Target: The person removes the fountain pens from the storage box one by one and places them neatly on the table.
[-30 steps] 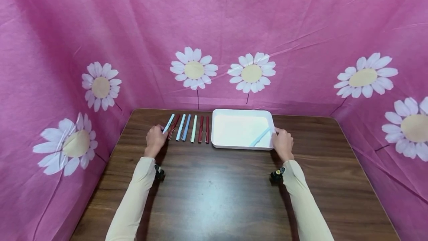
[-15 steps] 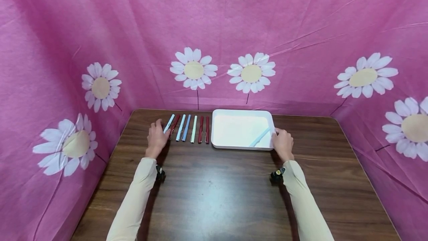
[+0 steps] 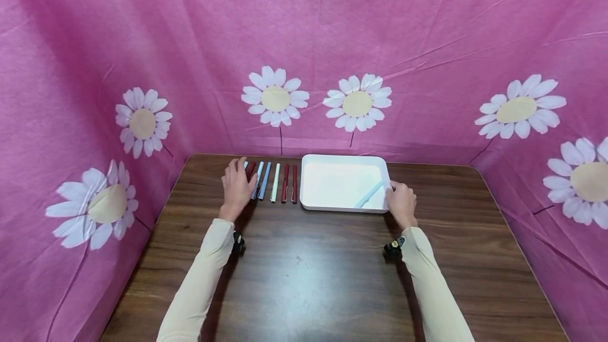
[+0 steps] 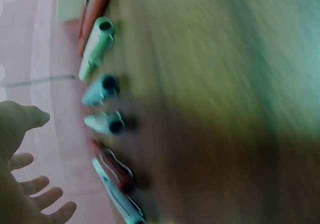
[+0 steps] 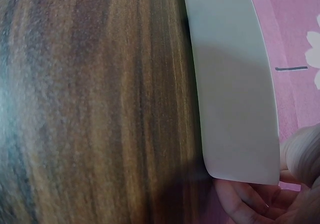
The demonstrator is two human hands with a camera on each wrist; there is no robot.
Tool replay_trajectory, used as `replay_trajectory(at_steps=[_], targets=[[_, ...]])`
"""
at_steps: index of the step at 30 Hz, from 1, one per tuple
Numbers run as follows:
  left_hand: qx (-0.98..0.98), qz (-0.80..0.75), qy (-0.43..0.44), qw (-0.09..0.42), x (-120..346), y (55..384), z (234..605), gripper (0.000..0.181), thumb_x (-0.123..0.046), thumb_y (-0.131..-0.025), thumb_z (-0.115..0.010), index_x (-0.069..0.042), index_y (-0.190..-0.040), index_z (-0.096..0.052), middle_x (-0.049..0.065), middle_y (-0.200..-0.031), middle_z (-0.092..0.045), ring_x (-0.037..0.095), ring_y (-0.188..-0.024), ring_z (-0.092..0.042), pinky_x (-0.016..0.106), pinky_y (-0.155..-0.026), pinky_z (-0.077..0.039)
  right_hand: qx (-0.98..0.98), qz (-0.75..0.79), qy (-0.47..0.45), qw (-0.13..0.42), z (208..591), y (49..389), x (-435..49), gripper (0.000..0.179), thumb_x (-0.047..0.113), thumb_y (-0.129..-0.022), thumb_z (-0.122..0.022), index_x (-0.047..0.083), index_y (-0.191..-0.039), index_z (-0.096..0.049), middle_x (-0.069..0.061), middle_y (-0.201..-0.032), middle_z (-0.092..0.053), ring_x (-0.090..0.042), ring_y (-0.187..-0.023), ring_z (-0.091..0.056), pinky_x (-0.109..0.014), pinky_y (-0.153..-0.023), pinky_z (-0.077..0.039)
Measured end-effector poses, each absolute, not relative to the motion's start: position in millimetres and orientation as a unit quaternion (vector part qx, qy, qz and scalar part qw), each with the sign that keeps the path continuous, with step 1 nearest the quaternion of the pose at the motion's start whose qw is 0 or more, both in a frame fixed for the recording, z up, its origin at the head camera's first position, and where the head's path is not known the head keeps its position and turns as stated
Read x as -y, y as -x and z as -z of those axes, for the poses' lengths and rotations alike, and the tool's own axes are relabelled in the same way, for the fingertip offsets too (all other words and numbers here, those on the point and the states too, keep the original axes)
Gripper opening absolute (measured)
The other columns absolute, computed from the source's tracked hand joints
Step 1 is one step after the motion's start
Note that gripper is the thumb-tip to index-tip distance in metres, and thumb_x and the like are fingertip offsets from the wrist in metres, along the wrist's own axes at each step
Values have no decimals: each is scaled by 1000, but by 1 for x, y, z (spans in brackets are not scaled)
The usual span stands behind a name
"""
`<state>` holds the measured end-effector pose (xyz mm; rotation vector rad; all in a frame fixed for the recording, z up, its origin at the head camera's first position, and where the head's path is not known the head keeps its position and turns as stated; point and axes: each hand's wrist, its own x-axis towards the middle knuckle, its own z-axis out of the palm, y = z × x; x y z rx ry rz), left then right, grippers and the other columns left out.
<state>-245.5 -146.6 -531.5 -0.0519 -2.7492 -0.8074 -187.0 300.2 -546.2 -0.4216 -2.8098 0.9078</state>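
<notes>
My left hand (image 3: 237, 183) hovers over the left end of a row of clip pens, its fingers spread and holding nothing. It partly covers a light blue pen and a dark red pen (image 3: 250, 169). Rightward follow a second light blue pen (image 3: 258, 176), a blue pen (image 3: 265, 181), a light green pen (image 3: 275, 183) and two dark red pens (image 3: 285, 183). In the left wrist view the thumb and fingers stand apart from the pens. My right hand (image 3: 402, 205) grips the right end of a white tray (image 3: 342, 209), thumb by the rim, fingers around the corner in the right wrist view.
One light blue pen (image 3: 369, 195) lies slanted inside the tray, at its right end. The brown wooden table (image 3: 294, 278) ends at a pink curtain (image 3: 313, 25) with daisies behind and at both sides.
The left hand has come off the leftmost light blue pen, opened its fingers and moved right and farther back over the row. The right hand and tray have stayed put.
</notes>
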Motion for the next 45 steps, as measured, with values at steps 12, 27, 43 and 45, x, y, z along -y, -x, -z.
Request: replay_trajectory(at_steps=[12,27,43,45], targets=[[930,290,133,185,85,250,525,52,-15,-96,-75,0,-142,-56,26,-140,-54,47,-124,-55,61,-99,-45,943,-293,131,89,546,190,-287,34,7,-102,-49,-6,-125,-71,-33,-119,-70,-50,-96,-66,-64,-83,-51],[926,216,245,190,0,240,517,50,-24,-94,-77,-5,-137,-60,22,-141,-56,39,-131,-54,50,-107,-45,940,-298,133,99,548,193,-283,35,8,-101,-51,-6,-127,-71,-32,-121,-69,-54,-101,-67,-64,-84,-51],[934,175,300,85,-70,218,522,56,-35,-96,-76,-18,-146,-57,14,-151,-51,32,-138,-51,44,-100,-50,940,-300,145,74,548,191,-286,38,11,-104,-49,-6,-134,-66,-32,-127,-67,-52,-107,-66,-63,-91,-50],[932,149,320,85,-73,216,523,53,-36,-98,-75,-23,-147,-59,10,-152,-52,30,-138,-52,44,-100,-50,940,-302,144,72,547,191,-285,38,11,-104,-49,-6,-134,-66,-32,-128,-67,-52,-108,-66,-63,-91,-50]])
